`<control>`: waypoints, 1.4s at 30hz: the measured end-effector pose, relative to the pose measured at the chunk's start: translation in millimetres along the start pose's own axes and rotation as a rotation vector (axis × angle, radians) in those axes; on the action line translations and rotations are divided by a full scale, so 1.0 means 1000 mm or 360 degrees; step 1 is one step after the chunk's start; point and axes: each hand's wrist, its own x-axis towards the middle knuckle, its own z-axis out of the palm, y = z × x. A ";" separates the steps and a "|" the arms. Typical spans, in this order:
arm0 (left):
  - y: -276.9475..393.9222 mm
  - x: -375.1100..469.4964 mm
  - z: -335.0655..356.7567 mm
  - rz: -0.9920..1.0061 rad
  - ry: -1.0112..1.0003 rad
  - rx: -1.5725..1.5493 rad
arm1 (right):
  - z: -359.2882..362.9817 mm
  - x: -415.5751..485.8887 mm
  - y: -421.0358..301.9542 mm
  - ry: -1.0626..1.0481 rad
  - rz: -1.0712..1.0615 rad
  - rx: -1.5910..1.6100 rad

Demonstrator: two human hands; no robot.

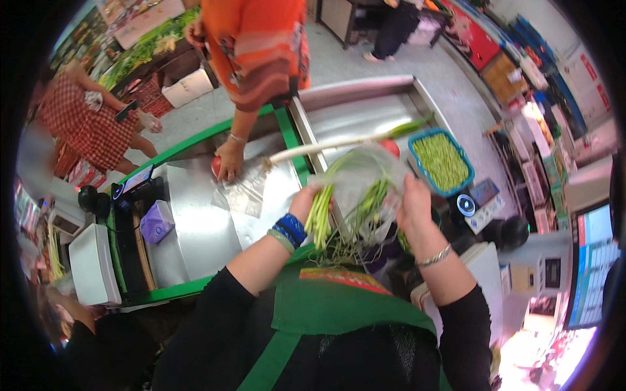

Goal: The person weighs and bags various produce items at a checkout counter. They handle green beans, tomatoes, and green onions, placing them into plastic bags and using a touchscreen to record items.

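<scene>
My left hand (304, 201) grips a bunch of green stalks (321, 215) near the counter's front edge. A clear plastic bag (374, 163) spreads between my hands, and my right hand (415, 200) pinches its right side. Thin leafy greens (374, 205) show in or behind the bag; which one is not plain. Pale stringy roots (347, 251) hang down in front of my green apron (342, 303). Just beyond the bag, a long Welsh onion (332, 144) lies across the metal divider. Part of a red round item (390, 147) shows behind the bag.
Across the counter, another person's hand (231, 159) rests on a red round item (215, 165) beside a clear bag (247, 195). A blue basket of chopped green pieces (442, 161) stands at right. A purple packet (156, 222) and payment device (134, 183) are at left.
</scene>
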 end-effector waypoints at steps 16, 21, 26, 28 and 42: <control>-0.029 0.039 0.017 0.0440 0.0248 0.0160 | -0.069 -0.042 0.014 0.0029 0.0363 -0.0806; -0.038 0.048 0.019 0.0644 0.0301 0.0258 | -0.063 -0.060 0.019 0.0077 0.0585 -0.0742; -0.031 0.056 0.007 0.0728 0.0298 0.0581 | -0.032 -0.065 0.004 0.0031 -0.0031 -0.0450; -0.027 0.053 0.008 0.0501 0.0304 0.0412 | -0.022 -0.063 -0.012 -0.0101 -0.0142 -0.0542; 0.040 -0.018 0.022 0.0939 0.0140 0.1124 | -0.032 0.014 -0.116 0.0070 -0.0319 -0.0972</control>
